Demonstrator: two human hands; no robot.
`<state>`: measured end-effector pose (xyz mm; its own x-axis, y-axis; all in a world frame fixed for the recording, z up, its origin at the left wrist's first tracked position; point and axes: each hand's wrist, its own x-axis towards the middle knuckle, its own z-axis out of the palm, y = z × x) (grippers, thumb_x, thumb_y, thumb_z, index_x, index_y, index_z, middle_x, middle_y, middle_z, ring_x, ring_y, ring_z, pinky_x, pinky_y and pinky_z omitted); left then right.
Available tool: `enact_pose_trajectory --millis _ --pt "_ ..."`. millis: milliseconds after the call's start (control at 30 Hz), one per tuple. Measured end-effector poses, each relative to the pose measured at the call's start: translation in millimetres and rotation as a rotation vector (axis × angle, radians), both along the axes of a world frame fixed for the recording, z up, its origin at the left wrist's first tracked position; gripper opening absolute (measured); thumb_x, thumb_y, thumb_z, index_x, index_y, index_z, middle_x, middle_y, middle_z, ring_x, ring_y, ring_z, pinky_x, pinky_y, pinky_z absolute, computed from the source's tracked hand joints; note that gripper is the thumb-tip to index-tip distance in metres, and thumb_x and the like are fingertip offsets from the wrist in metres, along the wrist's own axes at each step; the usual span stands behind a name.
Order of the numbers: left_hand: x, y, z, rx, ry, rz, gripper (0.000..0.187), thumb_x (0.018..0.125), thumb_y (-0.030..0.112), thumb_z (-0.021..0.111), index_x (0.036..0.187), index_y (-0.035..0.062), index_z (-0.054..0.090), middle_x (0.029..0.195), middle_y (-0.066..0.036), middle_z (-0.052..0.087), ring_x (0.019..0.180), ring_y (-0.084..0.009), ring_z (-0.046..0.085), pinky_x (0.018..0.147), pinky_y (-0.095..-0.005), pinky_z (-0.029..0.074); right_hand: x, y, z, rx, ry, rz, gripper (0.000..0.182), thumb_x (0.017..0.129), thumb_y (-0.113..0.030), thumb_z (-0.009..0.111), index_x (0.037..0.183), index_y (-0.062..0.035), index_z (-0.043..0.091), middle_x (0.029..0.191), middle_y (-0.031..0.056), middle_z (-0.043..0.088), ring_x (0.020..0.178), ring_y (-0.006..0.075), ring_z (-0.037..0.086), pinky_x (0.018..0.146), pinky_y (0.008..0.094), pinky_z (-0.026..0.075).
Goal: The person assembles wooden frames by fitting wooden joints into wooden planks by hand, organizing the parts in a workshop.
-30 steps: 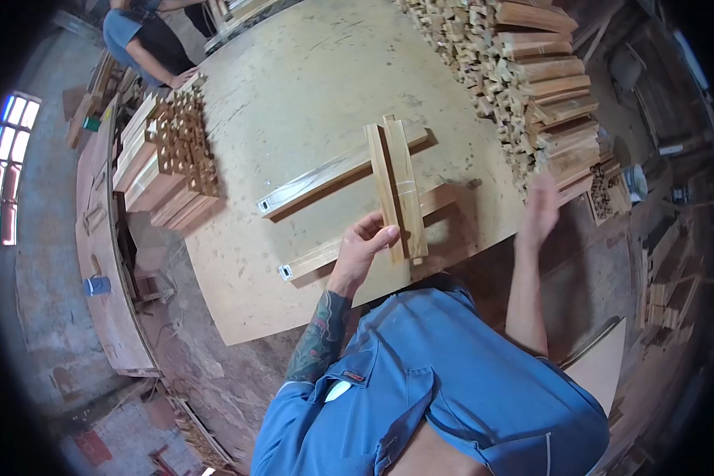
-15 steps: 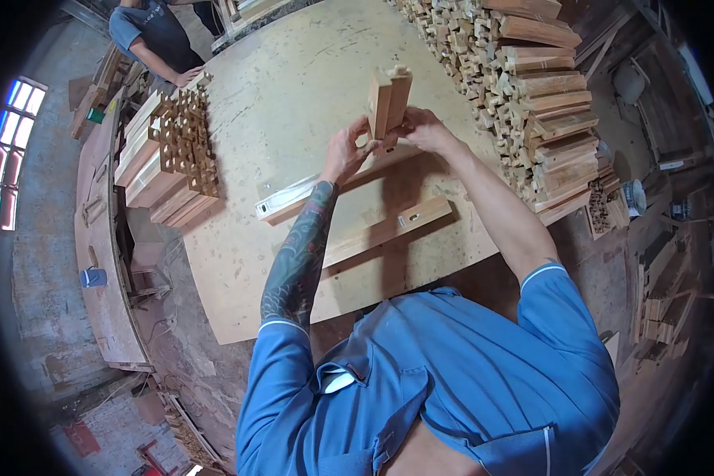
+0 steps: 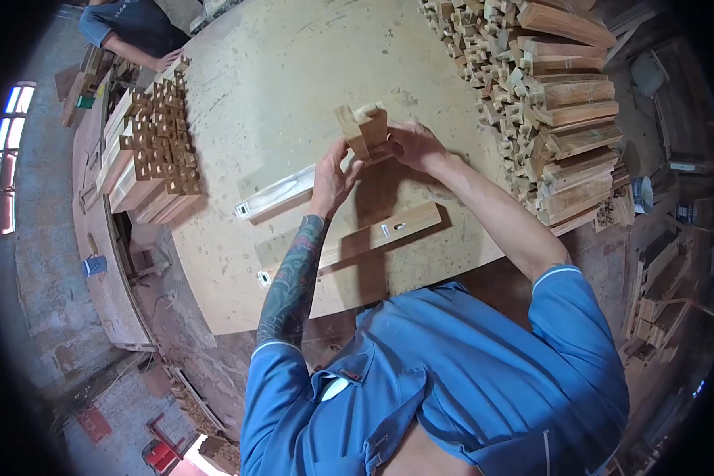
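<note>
Between my two hands stand wooden pieces (image 3: 365, 133), pressed together side by side, with stepped ends facing up toward me. My left hand (image 3: 333, 181) grips their lower left side, fingers curled. From the right, my right hand (image 3: 417, 147) is closed against them. Their lower ends are partly hidden by my fingers. Beneath my hands lies a long wooden rail (image 3: 282, 193) with a slot in its left end. Nearer to me, a second wooden rail (image 3: 365, 243) rests on the table with a mortise in its upper face; my left forearm crosses above it.
Stacked mortised wood pieces (image 3: 155, 151) occupy the left side of the worktable (image 3: 285, 87). A tall pile of tenoned pieces (image 3: 559, 119) lines the right edge. At the far left corner a co-worker (image 3: 135, 36) rests a hand near the stack. A blue mug (image 3: 94, 265) sits on the side bench.
The held pieces have tilted, so their upper ends show more toward me and appear lower. Both hands stay on them. The whole view has shifted slightly.
</note>
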<state>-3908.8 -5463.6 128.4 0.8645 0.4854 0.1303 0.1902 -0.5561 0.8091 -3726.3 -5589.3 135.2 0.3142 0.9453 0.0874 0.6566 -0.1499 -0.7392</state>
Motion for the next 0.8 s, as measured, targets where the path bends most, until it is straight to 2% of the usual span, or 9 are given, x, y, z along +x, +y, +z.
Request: enact_pose_trajectory --millis 133,200,267,333,400,533,600,667,800 --pt "-0.3 8.0 -18.1 -0.002 -0.037 0.011 0.041 0.082 0.012 0.071 0.118 0.0026 0.054 0.107 -0.021 0.065 0.098 -0.0378 0.065 0.083 -0.0429 0.055 0.9 3.8 14.4 -0.029 -0.121 0.031 0.035 0.086 -0.017 0.068 0.117 -0.0126 0.053 0.096 0.0102 0.069 0.085 0.0328 0.067 0.070 0.0438 0.053" --pt "-4.4 5.1 -29.0 -0.025 -0.097 0.009 0.042 0.082 0.013 0.072 0.120 0.0064 0.055 0.107 -0.019 0.066 0.095 -0.0375 0.066 0.081 -0.0428 0.055 3.7 13.2 -48.2 0.424 0.910 0.256 0.030 0.090 -0.019 0.064 0.117 -0.0065 0.058 0.104 0.0078 0.067 0.093 0.0278 0.066 0.073 0.0421 0.054" --pt "-15.7 -5.9 -26.1 0.025 -0.016 0.033 0.050 0.082 0.014 0.071 0.128 0.0045 0.053 0.115 -0.020 0.065 0.104 -0.0366 0.064 0.088 -0.0435 0.053 -12.8 -7.4 -14.6 0.284 0.965 0.116 0.031 0.093 -0.021 0.061 0.116 -0.0010 0.060 0.111 0.0059 0.063 0.101 0.0246 0.064 0.075 0.0401 0.054" --pt "-16.1 -15.7 -19.2 -0.019 -0.089 0.052 0.052 0.082 0.013 0.071 0.129 0.0031 0.052 0.119 -0.022 0.062 0.107 -0.0400 0.061 0.091 -0.0421 0.051 -4.8 -17.3 -31.9 -0.012 0.563 -0.062 0.025 0.091 -0.020 0.064 0.111 -0.0052 0.065 0.106 0.0076 0.068 0.097 0.0254 0.066 0.077 0.0389 0.054" --pt "-17.1 -18.5 -12.7 -0.071 -0.111 0.059 0.051 0.083 0.014 0.070 0.129 0.0029 0.051 0.118 -0.022 0.062 0.107 -0.0393 0.061 0.091 -0.0432 0.050 -1.9 -20.0 -11.3 -0.054 -0.110 0.051 0.018 0.089 -0.019 0.066 0.103 -0.0081 0.069 0.099 0.0109 0.071 0.093 0.0283 0.068 0.077 0.0386 0.053" --pt "-51.4 20.4 12.0 0.213 -0.165 -0.003 0.065 0.083 0.033 0.074 0.136 0.0074 0.048 0.132 -0.022 0.054 0.107 -0.0406 0.060 0.091 -0.0446 0.050 -6.3 -22.3 5.8 -0.105 -0.125 0.006 0.019 0.088 -0.022 0.068 0.101 -0.0085 0.069 0.095 0.0142 0.071 0.093 0.0316 0.067 0.079 0.0391 0.052" --pt "-96.0 77.5 23.8 0.355 -0.147 0.143 0.067 0.079 0.039 0.077 0.134 0.0092 0.051 0.134 -0.020 0.053 0.115 -0.0379 0.056 0.096 -0.0449 0.048 -34.0 -28.4 27.2 -0.223 -0.173 -0.229 0.026 0.088 -0.018 0.069 0.112 -0.0072 0.066 0.101 0.0160 0.070 0.091 0.0298 0.069 0.079 0.0386 0.052" --pt "-150.0 151.7 62.9 0.585 -0.142 0.314 0.063 0.078 0.040 0.077 0.129 0.0099 0.056 0.131 -0.020 0.055 0.118 -0.0378 0.054 0.098 -0.0451 0.047 -42.1 -49.2 -0.3 0.113 0.027 -0.375 0.040 0.088 -0.012 0.069 0.126 -0.0030 0.057 0.112 0.0163 0.067 0.096 0.0257 0.067 0.083 0.0359 0.052" --pt "-245.2 288.2 132.9 0.775 0.049 0.520 0.064 0.075 0.039 0.080 0.125 0.0065 0.057 0.128 -0.017 0.057 0.121 -0.0355 0.052 0.102 -0.0438 0.044 -120.8 -80.4 12.6 0.156 0.285 -0.777 0.046 0.092 -0.006 0.063 0.134 0.0022 0.046 0.120 0.0152 0.060 0.110 0.0200 0.058 0.095 0.0304 0.045"
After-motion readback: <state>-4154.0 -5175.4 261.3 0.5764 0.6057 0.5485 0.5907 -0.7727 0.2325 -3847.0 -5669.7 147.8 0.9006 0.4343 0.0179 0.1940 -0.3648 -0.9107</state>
